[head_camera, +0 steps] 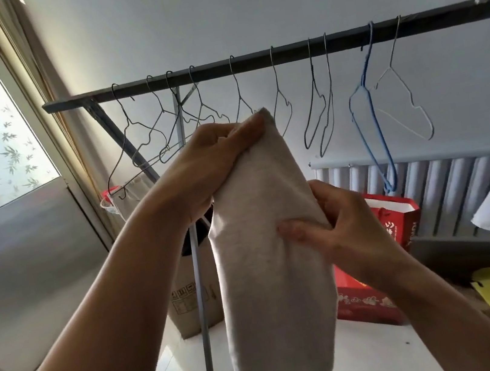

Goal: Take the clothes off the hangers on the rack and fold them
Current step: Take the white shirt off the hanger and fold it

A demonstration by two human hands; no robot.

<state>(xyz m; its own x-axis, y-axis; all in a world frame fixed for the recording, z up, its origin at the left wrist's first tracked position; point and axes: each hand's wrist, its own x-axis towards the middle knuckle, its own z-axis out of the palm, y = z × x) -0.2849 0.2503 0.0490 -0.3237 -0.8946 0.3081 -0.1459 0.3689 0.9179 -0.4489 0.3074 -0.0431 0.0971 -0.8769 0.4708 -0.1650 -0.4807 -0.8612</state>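
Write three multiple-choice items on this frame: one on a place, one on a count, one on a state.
1. Where is the red bag? A. before the radiator B. on a chair C. on the windowsill
2. How many hangers on the rack are blue? A. none B. one C. three
3. The beige cloth is: A. hung up B. on the floor C. held by the left hand and right hand

1 A, it stands in front of the radiator; 2 B, one blue hanger among grey and white wire ones; 3 C, one hand grips its top, the other its middle.
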